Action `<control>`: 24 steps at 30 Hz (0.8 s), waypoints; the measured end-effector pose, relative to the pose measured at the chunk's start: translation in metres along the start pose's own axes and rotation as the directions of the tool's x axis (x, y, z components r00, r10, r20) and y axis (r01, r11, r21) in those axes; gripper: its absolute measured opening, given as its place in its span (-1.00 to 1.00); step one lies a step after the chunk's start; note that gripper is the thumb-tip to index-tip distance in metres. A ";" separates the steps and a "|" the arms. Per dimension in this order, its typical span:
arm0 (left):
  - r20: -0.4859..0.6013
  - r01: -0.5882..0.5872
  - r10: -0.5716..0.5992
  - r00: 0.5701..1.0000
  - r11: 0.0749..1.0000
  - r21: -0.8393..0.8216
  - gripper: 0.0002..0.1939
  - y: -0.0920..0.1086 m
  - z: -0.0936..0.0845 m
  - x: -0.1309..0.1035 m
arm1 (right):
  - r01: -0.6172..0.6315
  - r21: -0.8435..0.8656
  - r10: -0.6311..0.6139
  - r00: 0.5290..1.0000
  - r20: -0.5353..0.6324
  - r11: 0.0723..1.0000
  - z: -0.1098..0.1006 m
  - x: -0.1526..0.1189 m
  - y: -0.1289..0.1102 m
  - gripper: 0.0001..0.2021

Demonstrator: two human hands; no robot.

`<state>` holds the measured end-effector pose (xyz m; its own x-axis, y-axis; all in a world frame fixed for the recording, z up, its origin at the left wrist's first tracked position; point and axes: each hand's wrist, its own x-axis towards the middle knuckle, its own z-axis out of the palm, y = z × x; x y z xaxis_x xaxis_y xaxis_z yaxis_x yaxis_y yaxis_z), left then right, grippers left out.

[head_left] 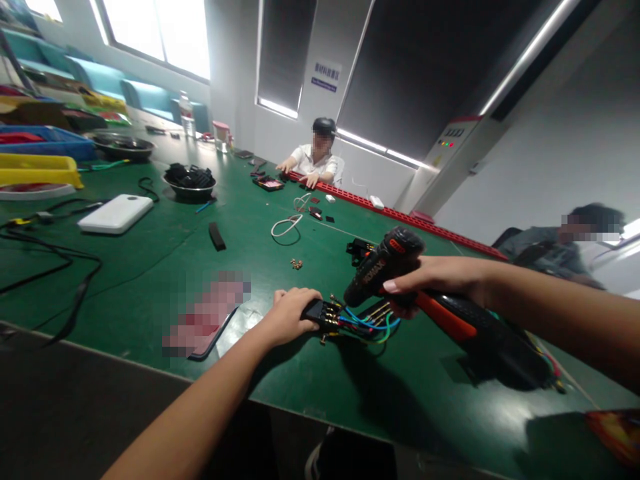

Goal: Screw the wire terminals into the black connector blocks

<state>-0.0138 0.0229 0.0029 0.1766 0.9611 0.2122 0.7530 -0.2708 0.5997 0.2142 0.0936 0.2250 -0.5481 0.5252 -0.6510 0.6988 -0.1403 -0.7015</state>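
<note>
My right hand [425, 283] is wrapped round the grip of a black and orange cordless drill [385, 263]. The drill's front end points down and left at a black terminal block [327, 315] with brass screws. My left hand [295, 315] grips the left end of that block and holds it against the green table. Blue, green and red wires [373, 325] run out of the block's right side. Whether the drill's bit touches a screw I cannot tell. A small heap of brass screws [297, 265] lies just beyond my left hand.
A phone [215, 320] lies left of my left arm on the green table [245, 250]. Farther left are a white power bank [117, 213], black cables [75, 267] and a bowl of black parts [190, 180]. One person [317, 157] sits across, another [560, 247] at right.
</note>
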 end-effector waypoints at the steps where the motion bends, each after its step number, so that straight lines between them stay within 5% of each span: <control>1: 0.006 -0.002 0.002 1.000 1.000 -0.001 -0.56 0.000 0.000 0.000 | -0.001 0.001 0.001 1.000 -0.001 1.000 -0.001 0.001 0.001 -0.59; 6: -0.005 0.014 -0.014 1.000 1.000 -0.002 -0.57 0.000 0.000 0.001 | -0.009 0.051 0.013 0.998 -0.068 0.999 -0.009 0.001 0.008 -0.58; 24: -0.003 0.020 -0.021 1.000 0.999 -0.046 -0.56 -0.003 -0.003 0.005 | 0.024 -0.001 -0.024 1.000 -0.007 1.000 -0.004 0.000 0.006 -0.58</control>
<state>-0.0168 0.0279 0.0043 0.1591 0.9663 0.2022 0.7267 -0.2532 0.6386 0.2201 0.0958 0.2220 -0.5613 0.5342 -0.6322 0.6860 -0.1271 -0.7165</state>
